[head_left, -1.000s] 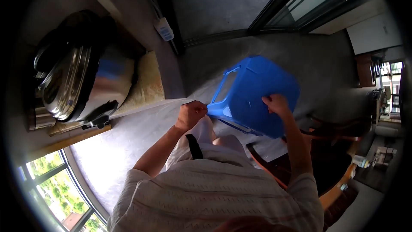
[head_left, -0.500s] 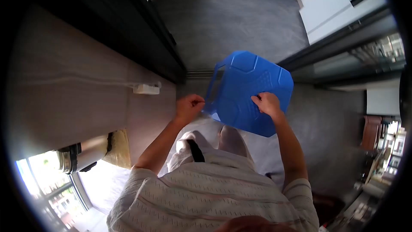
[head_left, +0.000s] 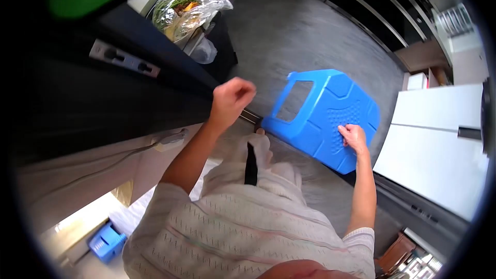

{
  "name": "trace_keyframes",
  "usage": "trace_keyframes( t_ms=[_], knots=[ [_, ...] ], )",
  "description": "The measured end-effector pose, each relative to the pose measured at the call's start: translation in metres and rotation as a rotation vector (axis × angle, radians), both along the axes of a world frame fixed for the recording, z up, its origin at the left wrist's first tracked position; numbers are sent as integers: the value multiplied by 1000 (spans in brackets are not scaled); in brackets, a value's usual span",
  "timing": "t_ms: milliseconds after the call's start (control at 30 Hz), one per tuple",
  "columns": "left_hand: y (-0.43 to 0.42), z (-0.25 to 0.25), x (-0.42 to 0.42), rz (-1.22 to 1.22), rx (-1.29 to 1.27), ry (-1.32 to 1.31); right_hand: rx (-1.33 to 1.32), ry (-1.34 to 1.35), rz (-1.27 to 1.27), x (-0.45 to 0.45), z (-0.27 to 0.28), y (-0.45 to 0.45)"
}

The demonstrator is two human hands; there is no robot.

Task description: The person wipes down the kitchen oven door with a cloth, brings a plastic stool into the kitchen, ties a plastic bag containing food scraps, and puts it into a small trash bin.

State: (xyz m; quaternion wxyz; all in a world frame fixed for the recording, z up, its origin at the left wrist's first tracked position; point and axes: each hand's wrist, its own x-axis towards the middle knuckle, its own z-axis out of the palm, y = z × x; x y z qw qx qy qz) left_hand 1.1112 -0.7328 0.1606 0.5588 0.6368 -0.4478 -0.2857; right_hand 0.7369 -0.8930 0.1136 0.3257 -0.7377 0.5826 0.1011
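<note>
A blue plastic stool (head_left: 336,116) hangs in front of me, its textured top turned up and a wide opening between its legs facing left. My right hand (head_left: 354,138) is closed on the top of the stool, right of the middle; the fingertips are hidden. My left hand (head_left: 233,98) is raised apart from the stool, near the dark door frame, with fingers curled in and nothing seen in them. My bare toes show just below the stool's left corner.
A dark door edge with a metal lock plate (head_left: 124,58) stands at left. Behind it is a clear plastic bag of vegetables (head_left: 183,13). White cabinet fronts (head_left: 439,124) line the right; black appliance fronts (head_left: 372,8) stand beyond. A smaller blue plastic item (head_left: 107,242) sits lower left.
I have moved forward into the doorway and the view has turned. The stool has shifted right, still in my right hand. My left hand has come up and away from the stool's edge.
</note>
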Motion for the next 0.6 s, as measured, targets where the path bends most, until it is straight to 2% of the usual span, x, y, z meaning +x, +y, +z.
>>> trace_keyframes(
  t_ms=[167,200,333,433,533,600],
  knots=[
    [-108,70,39,140,-215,-236,-29,54,-4,-7,-13,-84],
    [-127,76,49,251,-296,-194,-16,57,-24,-10,-18,-105],
    [-158,89,104,611,-253,-381,49,4,-116,-19,-41,-183],
    [-169,85,149,857,-123,-525,112,-75,-169,-28,-82,-254],
    [-171,65,190,955,142,-725,191,-46,-237,-26,-131,-322],
    [-171,54,209,909,413,-870,260,-31,-244,-23,-146,-355]
  ],
)
